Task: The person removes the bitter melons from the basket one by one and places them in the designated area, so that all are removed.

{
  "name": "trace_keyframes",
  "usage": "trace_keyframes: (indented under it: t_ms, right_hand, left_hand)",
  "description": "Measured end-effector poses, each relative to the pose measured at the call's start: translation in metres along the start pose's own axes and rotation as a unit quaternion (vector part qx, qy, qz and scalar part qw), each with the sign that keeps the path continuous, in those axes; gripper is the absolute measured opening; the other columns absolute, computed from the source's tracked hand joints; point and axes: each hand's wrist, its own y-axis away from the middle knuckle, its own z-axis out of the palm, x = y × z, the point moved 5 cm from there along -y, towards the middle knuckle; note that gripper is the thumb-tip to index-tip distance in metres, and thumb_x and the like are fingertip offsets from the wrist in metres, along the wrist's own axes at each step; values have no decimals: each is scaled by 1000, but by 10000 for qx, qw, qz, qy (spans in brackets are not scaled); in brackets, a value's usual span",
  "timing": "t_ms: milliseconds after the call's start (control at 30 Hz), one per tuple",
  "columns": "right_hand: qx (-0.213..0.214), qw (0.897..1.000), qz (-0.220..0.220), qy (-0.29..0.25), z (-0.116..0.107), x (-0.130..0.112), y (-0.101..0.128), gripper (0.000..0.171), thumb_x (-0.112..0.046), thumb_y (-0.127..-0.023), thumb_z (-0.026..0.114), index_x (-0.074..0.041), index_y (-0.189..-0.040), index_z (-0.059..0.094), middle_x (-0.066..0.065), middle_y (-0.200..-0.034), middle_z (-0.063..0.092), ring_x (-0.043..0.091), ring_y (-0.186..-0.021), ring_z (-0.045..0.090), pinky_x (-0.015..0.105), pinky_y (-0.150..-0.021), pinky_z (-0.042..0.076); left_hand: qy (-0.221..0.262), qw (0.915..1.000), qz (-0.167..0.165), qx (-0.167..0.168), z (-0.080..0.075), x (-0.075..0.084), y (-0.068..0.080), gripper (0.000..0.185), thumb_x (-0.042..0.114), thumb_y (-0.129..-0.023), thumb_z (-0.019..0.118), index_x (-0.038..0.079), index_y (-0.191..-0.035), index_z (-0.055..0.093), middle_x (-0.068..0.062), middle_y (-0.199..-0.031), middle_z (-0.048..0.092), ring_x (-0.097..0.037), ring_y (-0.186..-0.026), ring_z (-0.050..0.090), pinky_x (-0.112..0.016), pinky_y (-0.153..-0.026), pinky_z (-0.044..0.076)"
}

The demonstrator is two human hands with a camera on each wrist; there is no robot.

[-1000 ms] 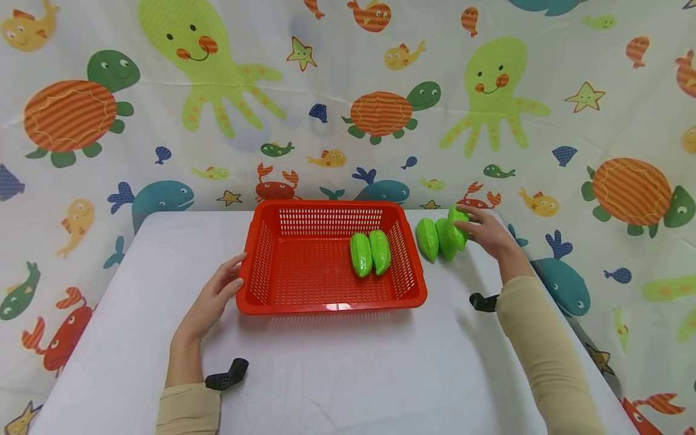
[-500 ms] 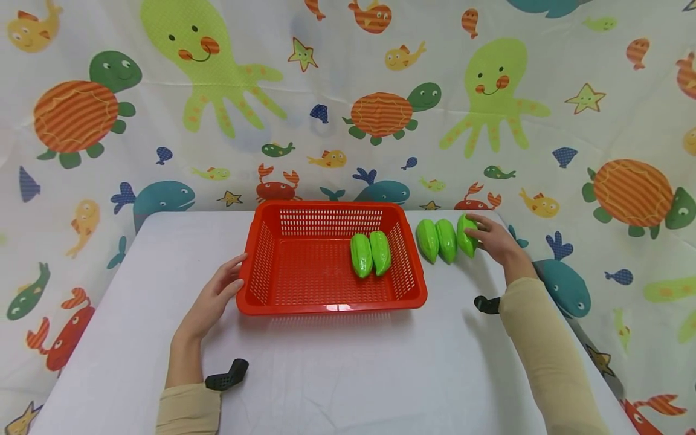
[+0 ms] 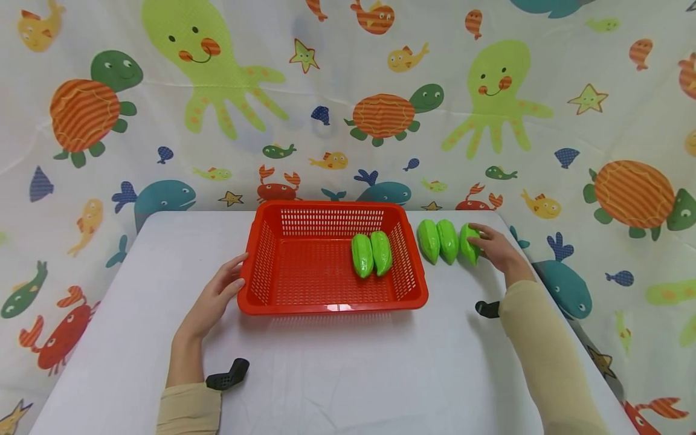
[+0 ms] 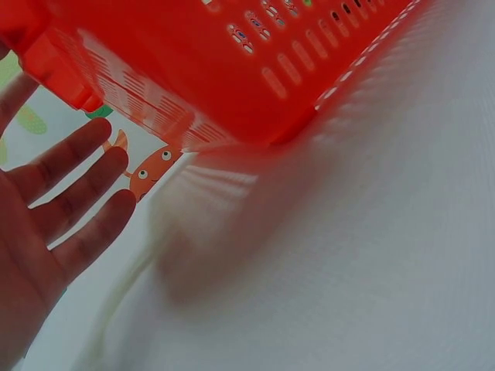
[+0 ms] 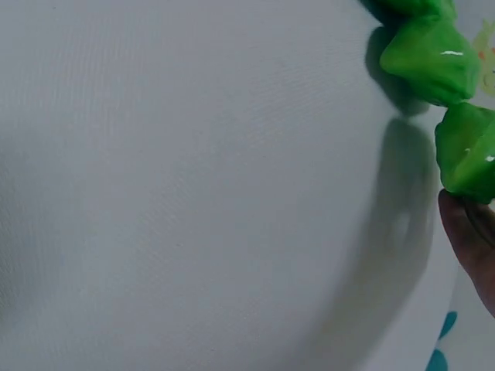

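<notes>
Starfruit (image 3: 469,243), glossy, ridged plastic, likely light and slippery; right hand (image 3: 496,249) curls around its middle; left hand (image 3: 213,296) rests open against basket (image 3: 333,207).

Left hand (image 3: 214,297): lying flat, palm down, fingers (image 4: 73,182) straight and slightly spread, thumb out. Forearm runs straight back toward the body, beige sleeve (image 3: 188,408) at the wrist, black wrist mount beside it. Right hand (image 3: 496,249): arm stretched forward, wrist a bit bent inward, fingers curved with tips pointing left, thumb (image 5: 468,239) underneath. Right sleeve (image 3: 544,356) covers the forearm up to the wrist.
</notes>
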Motion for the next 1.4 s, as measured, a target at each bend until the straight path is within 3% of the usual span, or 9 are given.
trace_keyframes:
  t_ms: [267, 600, 1000, 1400]
  right_hand:
    - [-64, 9998, 100, 153, 5, 8, -6, 62, -23, -103, 51, -13, -156, 22, 25, -160, -3, 40, -147, 2, 56, -116, 17]
    - [-9, 9987, 65, 515, 8, 5, -8, 59, -22, -103, 50, -14, -156, 24, 24, -160, 3, 41, -146, 8, 57, -116, 16]
    - [129, 9987, 160, 461, 10, 8, -13, 56, -21, -105, 45, -20, -156, 23, 22, -161, -1, 41, -147, 1, 59, -116, 11]
    - [209, 9977, 215, 601, 5, 8, -12, 55, -26, -105, 43, -22, -156, 23, 22, -161, 5, 43, -146, 4, 64, -114, 11]
  left_hand:
    - [-26, 10000, 15, -10, -1, 0, 0, 57, 32, -102, 49, 27, -155, 28, -13, -144, 42, -27, -129, 41, -60, -103, 38]
    - [30, 10000, 9, 5, -1, 1, -1, 58, 33, -102, 50, 26, -155, 28, -15, -146, 40, -33, -132, 38, -64, -103, 35]
    - [47, 10000, -11, -21, 0, 0, -1, 58, 33, -101, 50, 27, -155, 28, -16, -146, 40, -34, -133, 37, -64, -103, 35]
    - [47, 9999, -89, -2, 1, -1, 0, 60, 36, -101, 51, 27, -155, 28, -16, -147, 39, -34, -133, 37, -63, -103, 35]
